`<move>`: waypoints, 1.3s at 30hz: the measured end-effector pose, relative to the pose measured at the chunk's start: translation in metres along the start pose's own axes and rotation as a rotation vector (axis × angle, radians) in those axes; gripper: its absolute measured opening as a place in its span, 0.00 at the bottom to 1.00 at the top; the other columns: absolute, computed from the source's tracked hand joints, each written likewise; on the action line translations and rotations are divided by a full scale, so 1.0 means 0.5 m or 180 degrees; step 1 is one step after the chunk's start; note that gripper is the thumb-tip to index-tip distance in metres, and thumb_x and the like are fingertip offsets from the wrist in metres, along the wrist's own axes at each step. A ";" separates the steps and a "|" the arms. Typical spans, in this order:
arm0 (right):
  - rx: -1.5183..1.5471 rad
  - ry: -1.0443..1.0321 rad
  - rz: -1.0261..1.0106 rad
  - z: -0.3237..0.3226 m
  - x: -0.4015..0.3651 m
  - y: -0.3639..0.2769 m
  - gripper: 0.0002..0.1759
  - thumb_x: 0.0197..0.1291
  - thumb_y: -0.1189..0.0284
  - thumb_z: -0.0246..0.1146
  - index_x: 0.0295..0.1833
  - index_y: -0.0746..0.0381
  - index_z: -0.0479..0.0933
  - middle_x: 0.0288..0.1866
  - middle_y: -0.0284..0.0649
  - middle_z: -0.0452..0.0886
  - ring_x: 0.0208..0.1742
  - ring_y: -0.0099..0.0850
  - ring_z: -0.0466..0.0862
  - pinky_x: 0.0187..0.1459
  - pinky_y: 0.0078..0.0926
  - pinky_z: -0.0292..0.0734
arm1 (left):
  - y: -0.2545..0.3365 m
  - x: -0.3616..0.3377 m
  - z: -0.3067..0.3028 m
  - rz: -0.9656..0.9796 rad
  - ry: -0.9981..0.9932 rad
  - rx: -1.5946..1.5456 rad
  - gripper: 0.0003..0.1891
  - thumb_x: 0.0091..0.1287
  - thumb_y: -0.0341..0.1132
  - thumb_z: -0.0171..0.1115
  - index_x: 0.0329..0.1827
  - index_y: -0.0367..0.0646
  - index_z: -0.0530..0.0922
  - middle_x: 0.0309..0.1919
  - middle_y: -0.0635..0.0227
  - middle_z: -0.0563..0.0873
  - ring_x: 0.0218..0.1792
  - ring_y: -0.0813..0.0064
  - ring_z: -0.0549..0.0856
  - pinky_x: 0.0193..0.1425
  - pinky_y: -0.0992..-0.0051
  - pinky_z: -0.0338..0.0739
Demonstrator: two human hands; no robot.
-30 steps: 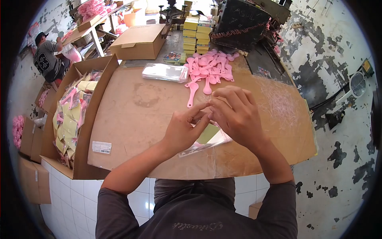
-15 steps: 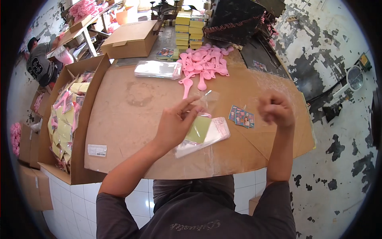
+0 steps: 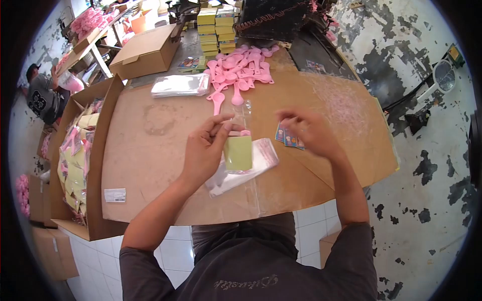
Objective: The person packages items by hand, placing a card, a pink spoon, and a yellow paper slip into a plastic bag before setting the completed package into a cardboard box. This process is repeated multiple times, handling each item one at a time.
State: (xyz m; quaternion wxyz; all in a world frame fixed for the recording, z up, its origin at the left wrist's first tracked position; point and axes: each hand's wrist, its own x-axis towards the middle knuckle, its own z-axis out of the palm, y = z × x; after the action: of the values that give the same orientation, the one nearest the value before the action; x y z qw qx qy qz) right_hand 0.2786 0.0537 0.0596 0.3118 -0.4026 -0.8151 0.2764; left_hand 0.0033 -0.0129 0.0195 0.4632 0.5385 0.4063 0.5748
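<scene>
My left hand [image 3: 208, 145] pinches the top of a clear plastic bag with a yellow-green card [image 3: 238, 153] and a bit of pink inside. Under it a stack of clear bags [image 3: 263, 155] lies slanted on the cardboard-covered table. My right hand [image 3: 311, 131] hovers by several small printed cards [image 3: 288, 137], partly covering them; its fingers are blurred by motion. Beyond my hands is a heap of pink spoons [image 3: 241, 70], with one pink spoon [image 3: 218, 102] nearest my left hand.
An open carton [image 3: 103, 200] of filled bags stands at the left. Farther back are a plastic pack [image 3: 181, 85], a closed box [image 3: 145, 52] and stacked card bundles [image 3: 217, 30]. Plastic scraps [image 3: 344, 103] lie at the right. Another person [image 3: 45, 95] is at the far left.
My right hand has moved left and down to the printed cards. The bagged card now hangs more upright in my left hand. The whole view has shifted a little.
</scene>
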 end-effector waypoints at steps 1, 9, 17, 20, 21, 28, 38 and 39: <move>0.0421 -0.0406 -0.0161 0.036 0.003 -0.036 0.15 0.72 0.72 0.66 0.61 0.64 0.81 0.52 0.38 0.87 0.51 0.28 0.87 0.52 0.28 0.81 | 0.003 -0.001 0.004 -0.0038 -0.0021 0.0050 0.17 0.83 0.36 0.57 0.66 0.32 0.78 0.49 0.56 0.92 0.45 0.78 0.90 0.47 0.77 0.85; 0.2336 -0.0742 0.0311 0.135 0.049 -0.028 0.17 0.70 0.71 0.71 0.58 0.68 0.80 0.44 0.34 0.86 0.46 0.19 0.84 0.50 0.21 0.81 | 0.007 -0.010 -0.030 -0.0356 -0.0093 -0.0201 0.20 0.83 0.39 0.57 0.70 0.34 0.75 0.52 0.56 0.91 0.47 0.74 0.91 0.47 0.74 0.89; 0.2368 -0.0743 0.0498 0.145 0.034 0.004 0.14 0.71 0.71 0.70 0.55 0.68 0.82 0.46 0.34 0.87 0.45 0.18 0.85 0.50 0.20 0.81 | -0.026 -0.011 -0.033 -0.0709 -0.0199 -0.0044 0.15 0.77 0.32 0.66 0.61 0.32 0.82 0.46 0.60 0.93 0.43 0.78 0.91 0.44 0.77 0.87; 0.2426 -0.0631 0.0598 0.146 0.035 0.014 0.12 0.72 0.72 0.69 0.54 0.68 0.83 0.46 0.35 0.88 0.45 0.19 0.85 0.49 0.20 0.81 | -0.030 -0.013 -0.035 -0.0696 -0.0149 0.0026 0.12 0.78 0.31 0.65 0.58 0.32 0.84 0.44 0.61 0.93 0.43 0.80 0.90 0.45 0.78 0.86; 0.2458 -0.0640 0.0662 0.146 0.035 0.016 0.11 0.72 0.73 0.68 0.54 0.68 0.84 0.46 0.35 0.88 0.44 0.19 0.85 0.49 0.20 0.81 | -0.033 -0.015 -0.036 -0.0675 -0.0150 0.0052 0.12 0.78 0.30 0.64 0.58 0.32 0.84 0.44 0.62 0.93 0.43 0.81 0.90 0.45 0.79 0.86; 0.2435 -0.0461 0.0300 0.172 0.036 0.049 0.08 0.71 0.78 0.67 0.53 0.67 0.86 0.44 0.32 0.84 0.48 0.21 0.84 0.50 0.20 0.79 | -0.052 -0.014 -0.037 -0.0494 0.0016 0.0085 0.11 0.76 0.25 0.65 0.57 0.32 0.86 0.45 0.62 0.93 0.44 0.80 0.90 0.49 0.78 0.86; 0.1700 -0.0594 0.0057 0.141 0.032 0.051 0.12 0.65 0.84 0.65 0.49 0.64 0.89 0.46 0.34 0.84 0.48 0.23 0.82 0.49 0.23 0.75 | -0.065 -0.011 -0.058 -0.0457 -0.0334 0.0095 0.11 0.76 0.23 0.62 0.57 0.31 0.87 0.49 0.61 0.92 0.45 0.79 0.89 0.50 0.77 0.87; 0.1727 -0.0604 0.0031 0.140 0.032 0.054 0.12 0.65 0.84 0.65 0.50 0.64 0.90 0.46 0.34 0.84 0.48 0.23 0.82 0.49 0.23 0.75 | -0.065 -0.011 -0.060 -0.0451 -0.0355 0.0091 0.11 0.76 0.23 0.62 0.57 0.31 0.86 0.49 0.61 0.92 0.45 0.79 0.89 0.50 0.77 0.87</move>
State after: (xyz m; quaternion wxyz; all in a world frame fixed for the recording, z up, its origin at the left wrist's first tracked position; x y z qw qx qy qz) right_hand 0.2326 0.0668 -0.0005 0.3291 -0.2807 -0.7349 0.5223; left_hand -0.0234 -0.0095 -0.0158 0.5169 0.5461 0.4251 0.5039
